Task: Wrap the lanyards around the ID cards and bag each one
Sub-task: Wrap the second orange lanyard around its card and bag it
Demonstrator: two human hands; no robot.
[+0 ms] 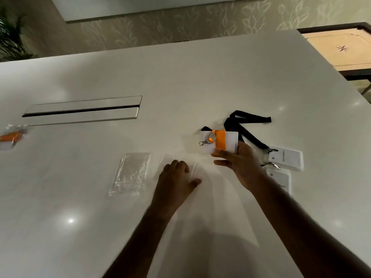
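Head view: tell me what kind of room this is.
Probably a meeting or conference room. The wide white table has a built-in cable slot, the wall behind has leaf-patterned wallpaper, and a potted plant stands in the corner.

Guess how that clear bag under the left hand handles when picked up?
Likely floppy: the clear bag looks like thin film lying flat on the table. Probably slippery, since both surfaces look glossy. The left hand rests on it; its mouth may need separating.
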